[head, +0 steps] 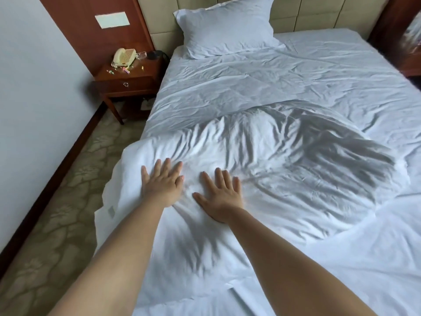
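Note:
A white duvet (284,160) lies rumpled across the lower half of the bed, its top edge folded back around mid-bed. My left hand (163,181) lies flat on the duvet near the bed's left edge, fingers straight and spread. My right hand (222,193) presses flat on the duvet just to the right of it, fingers also straight. Neither hand holds any cloth. Above the duvet the creased white sheet (250,71) is bare. A white pillow (225,28) leans against the padded headboard (319,12).
A wooden nightstand (127,83) stands left of the bed, carrying a cream telephone (124,57), a glass and small coloured bits. A patterned carpet strip (63,197) runs between the bed and the white wall. Dark wooden furniture (407,30) sits at the far right.

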Demonstrator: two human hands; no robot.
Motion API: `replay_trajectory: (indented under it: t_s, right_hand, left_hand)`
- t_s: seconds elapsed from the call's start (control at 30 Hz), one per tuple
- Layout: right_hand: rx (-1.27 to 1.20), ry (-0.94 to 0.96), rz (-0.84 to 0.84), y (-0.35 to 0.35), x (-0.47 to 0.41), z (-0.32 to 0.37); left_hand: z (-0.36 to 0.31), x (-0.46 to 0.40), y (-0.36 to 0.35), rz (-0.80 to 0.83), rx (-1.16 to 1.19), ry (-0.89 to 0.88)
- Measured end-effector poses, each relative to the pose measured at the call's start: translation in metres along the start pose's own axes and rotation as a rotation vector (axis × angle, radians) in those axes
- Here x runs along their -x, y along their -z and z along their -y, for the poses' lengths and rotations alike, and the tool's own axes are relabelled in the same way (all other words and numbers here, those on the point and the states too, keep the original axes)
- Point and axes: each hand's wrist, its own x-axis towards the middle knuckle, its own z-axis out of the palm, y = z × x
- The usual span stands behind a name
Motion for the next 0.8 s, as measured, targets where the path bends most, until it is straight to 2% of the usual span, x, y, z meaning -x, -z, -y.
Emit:
replay_trajectory:
  t_s: [0.3, 0.43, 0.53, 0.8]
  right_hand:
    - [0.035, -0.2, -0.061, -0.033, -0.011, 0.103]
    - [0.081, -0.266, -0.133, -0.053, -0.008, 0.12]
    - [0.101, -0.307, -0.164, -0.071, -0.01, 0.113]
    - [0.073, -0.316, -0.207, -0.123, -0.043, 0.094]
  left_hand:
    - [0.075, -0.013, -0.017, -0.039, 0.025, -0.287]
    - [0.1, -0.027, -0.026, -0.074, -0.023, -0.394]
    - [0.114, -0.047, -0.033, -0.077, -0.058, -0.404]
    - [0.116, -0.09, -0.059, 0.082, -0.089, -0.364]
